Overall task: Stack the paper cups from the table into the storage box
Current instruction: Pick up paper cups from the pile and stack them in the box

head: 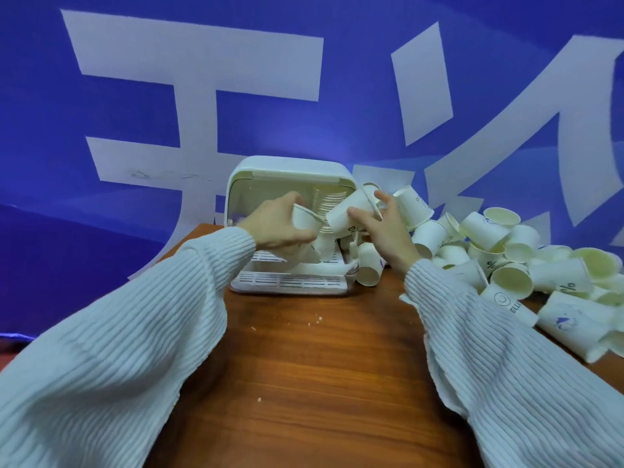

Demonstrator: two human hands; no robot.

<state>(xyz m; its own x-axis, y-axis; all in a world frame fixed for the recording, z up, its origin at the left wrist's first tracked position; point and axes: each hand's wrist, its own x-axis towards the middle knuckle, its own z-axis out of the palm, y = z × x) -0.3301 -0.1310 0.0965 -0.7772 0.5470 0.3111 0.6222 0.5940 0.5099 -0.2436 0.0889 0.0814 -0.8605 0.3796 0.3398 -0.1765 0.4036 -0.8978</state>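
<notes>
— Looking down, what is under your arms?

— You have a brown wood-grain table (304, 383) running away from you toward twelve o'clock, with a few pale crumbs (317, 320) scattered on the bare part just this side of the storage box (290, 282). Behind the table a blue backdrop (354, 96) with huge white characters fills the whole room side of the view.

— Where is the box?

— At twelve o'clock, at the far end of the table. It is white, its lid (287, 170) tipped up and back, with a slotted tray at its front. A row of nested cups (324, 201) shows inside, under the lid.

— And your hands?

— Your left hand (275, 228) is in front of the box opening, fingers and thumb curled round a paper cup (305, 221). Your right hand (385, 228) is just beside it at one o'clock, thumb and fingers closed round a second cup (349, 207) that lies tilted, its base pointing down toward your left hand's cup. The two cups are touching or nearly so; you cannot tell which.

— The rest of the cups?

— A loose pile of white paper cups (513, 261) sprawls from one o'clock round to three o'clock, most on their sides. One cup (369, 265) lies right against the box's right front corner. Both sleeves (111, 359) are white ribbed knit.
</notes>
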